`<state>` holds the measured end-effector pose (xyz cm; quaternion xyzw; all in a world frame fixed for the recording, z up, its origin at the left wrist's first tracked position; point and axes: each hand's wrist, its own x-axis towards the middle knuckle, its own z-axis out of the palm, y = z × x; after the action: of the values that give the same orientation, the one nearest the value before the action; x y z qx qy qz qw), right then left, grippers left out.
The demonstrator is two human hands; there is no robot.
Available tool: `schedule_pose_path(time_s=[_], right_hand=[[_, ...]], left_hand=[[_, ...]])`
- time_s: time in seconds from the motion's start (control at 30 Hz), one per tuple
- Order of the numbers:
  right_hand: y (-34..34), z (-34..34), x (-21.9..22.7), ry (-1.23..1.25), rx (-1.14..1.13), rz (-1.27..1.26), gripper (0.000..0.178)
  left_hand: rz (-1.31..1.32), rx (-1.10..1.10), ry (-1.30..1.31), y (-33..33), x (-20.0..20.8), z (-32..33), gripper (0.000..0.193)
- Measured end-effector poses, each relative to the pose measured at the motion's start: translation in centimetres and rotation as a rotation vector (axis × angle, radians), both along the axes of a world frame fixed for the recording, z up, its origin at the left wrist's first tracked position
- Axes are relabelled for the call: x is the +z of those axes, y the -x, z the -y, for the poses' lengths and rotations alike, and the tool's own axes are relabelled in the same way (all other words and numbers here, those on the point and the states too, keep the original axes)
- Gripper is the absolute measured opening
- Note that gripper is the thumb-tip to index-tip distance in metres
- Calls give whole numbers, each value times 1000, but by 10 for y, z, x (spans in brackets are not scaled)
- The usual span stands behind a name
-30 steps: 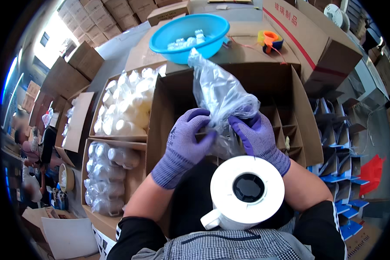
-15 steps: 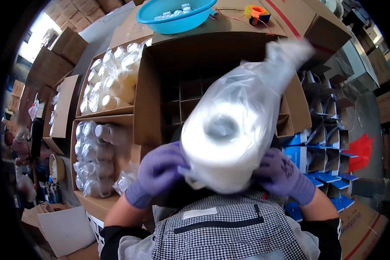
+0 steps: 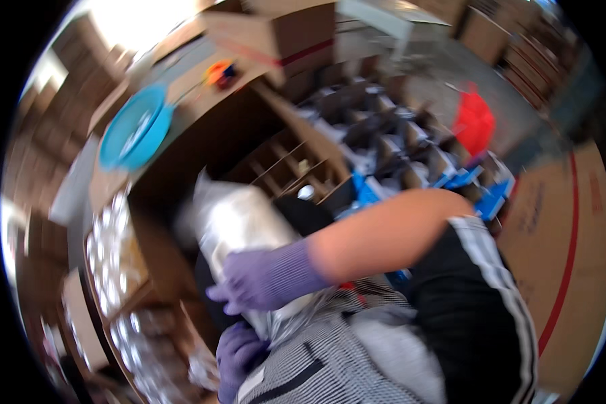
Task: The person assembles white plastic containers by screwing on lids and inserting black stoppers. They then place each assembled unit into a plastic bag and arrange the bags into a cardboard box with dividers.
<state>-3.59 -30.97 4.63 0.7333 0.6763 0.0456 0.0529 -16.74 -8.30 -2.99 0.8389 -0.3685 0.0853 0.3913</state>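
Note:
A bulky white container in a clear plastic bag (image 3: 242, 219) lies tilted against my lap, in front of the large open carton (image 3: 161, 222). My right hand (image 3: 266, 279), in a purple knit glove, reaches across from the right with its fingers bent over the bag's near side. Lower down, my left hand (image 3: 239, 353), gloved the same way, is curled at the near end of the bag. Its fingertips are partly hidden by the plastic. Motion blur hides the container's exact shape.
Cardboard dividers (image 3: 296, 168) split the large carton into cells. On the left, cartons hold plastic-wrapped bottles (image 3: 118, 256). A blue basin (image 3: 138, 128) and an orange tape dispenser (image 3: 219, 73) sit beyond. Several divided blue boxes (image 3: 384, 135) and a red bag (image 3: 475, 121) are at right.
My view has swung to the right. The bagged container has tipped from upright in front of me toward my left, and my right hand has crossed over to its near side.

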Motion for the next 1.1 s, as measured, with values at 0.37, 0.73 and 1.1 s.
schedule_pose_path(time_s=[0.37, 0.73, 1.1], right_hand=[[27, 154, -52, -824, -582, -421, 19], [241, 482, -2, -1746, -1864, -317, 44], [173, 584, -197, -1716, -2268, -383, 63]], left_hand=[[-6, 39, 143, -30, 34, 8, 32], [-227, 59, 14, -102, 17, 117, 22], [-384, 262, 18, -80, -10, 97, 25]])
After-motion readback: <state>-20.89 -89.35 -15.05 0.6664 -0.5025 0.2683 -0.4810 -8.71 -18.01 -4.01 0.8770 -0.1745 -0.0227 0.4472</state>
